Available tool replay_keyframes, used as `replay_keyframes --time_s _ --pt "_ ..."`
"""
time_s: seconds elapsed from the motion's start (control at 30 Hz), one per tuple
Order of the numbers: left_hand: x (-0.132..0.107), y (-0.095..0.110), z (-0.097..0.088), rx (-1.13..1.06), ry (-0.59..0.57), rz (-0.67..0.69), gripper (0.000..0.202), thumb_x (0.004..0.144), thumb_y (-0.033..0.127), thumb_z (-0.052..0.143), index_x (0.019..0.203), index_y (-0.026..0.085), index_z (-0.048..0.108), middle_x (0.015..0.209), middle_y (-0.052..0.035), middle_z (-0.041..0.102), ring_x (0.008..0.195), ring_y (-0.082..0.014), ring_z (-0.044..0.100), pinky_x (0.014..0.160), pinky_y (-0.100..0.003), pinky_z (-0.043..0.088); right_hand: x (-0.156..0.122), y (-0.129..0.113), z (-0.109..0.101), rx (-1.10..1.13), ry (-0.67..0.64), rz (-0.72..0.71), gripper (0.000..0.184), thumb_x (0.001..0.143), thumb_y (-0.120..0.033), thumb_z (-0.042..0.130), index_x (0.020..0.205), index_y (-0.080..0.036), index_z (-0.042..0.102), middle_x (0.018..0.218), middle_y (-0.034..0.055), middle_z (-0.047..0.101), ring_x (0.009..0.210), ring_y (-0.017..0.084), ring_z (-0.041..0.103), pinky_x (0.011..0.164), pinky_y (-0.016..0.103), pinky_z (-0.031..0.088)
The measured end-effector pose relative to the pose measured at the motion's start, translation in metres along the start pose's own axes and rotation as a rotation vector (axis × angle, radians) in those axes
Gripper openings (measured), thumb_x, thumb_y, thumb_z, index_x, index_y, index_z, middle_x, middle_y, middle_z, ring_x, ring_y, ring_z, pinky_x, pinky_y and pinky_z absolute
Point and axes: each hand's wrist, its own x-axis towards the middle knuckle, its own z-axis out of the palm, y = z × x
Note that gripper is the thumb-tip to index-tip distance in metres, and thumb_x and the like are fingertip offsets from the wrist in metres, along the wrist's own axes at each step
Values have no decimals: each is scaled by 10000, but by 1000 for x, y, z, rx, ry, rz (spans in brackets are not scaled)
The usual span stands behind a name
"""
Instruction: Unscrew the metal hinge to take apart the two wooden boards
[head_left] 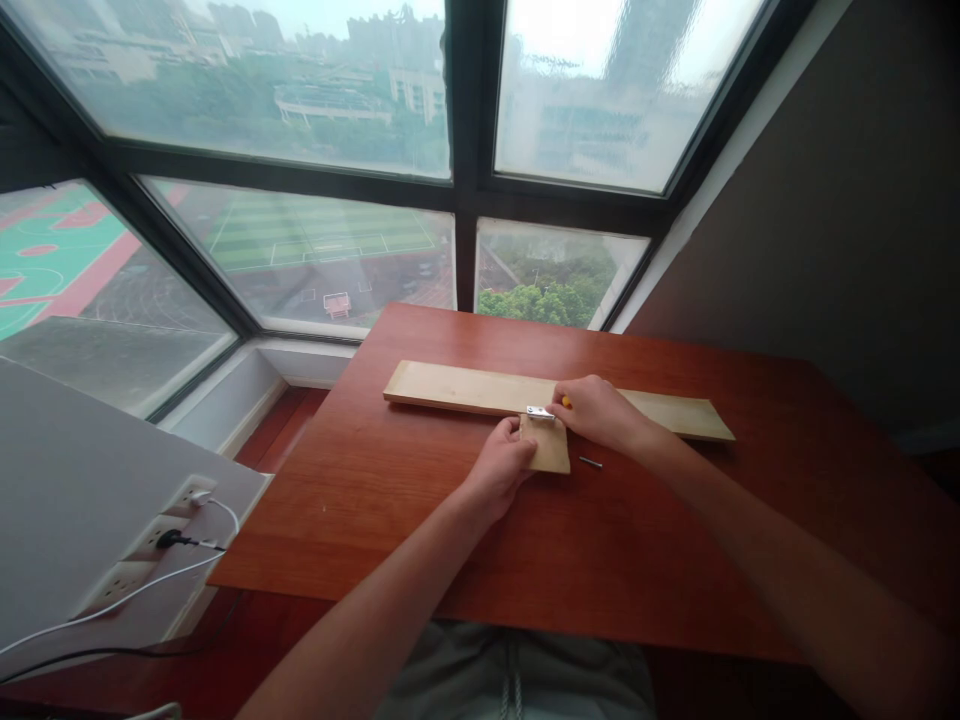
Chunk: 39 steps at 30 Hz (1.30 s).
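A long pale wooden board (457, 387) lies across a reddish-brown table (390, 500). A small square wooden piece (551, 452) butts against its near edge, with a small silver metal hinge (539, 412) bridging the two. My left hand (501, 468) is closed on the left edge of the small piece. My right hand (596, 410) is closed over a tool with a yellow-orange handle (566, 402), its tip at the hinge. A dark screw (590, 462) lies on the table just right of the small piece.
Large windows (322, 250) stand behind the table, with a white sill (300, 355) below them. At the left a white surface carries wall sockets (161, 525) with plugged cables. A dark wall (840, 220) rises at the right.
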Motion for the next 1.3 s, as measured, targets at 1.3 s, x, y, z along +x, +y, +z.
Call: replay_keyframes --time_s 1.3 --pt "-4 -2 -6 70 -3 41 437 658 40 597 1073 169 548 947 -83 703 774 -180 678 622 -240 528 -55 39 39 189 -50 8 169 868 -283 570 865 -224 728 918 46 742 853 217 666 757 302 438"
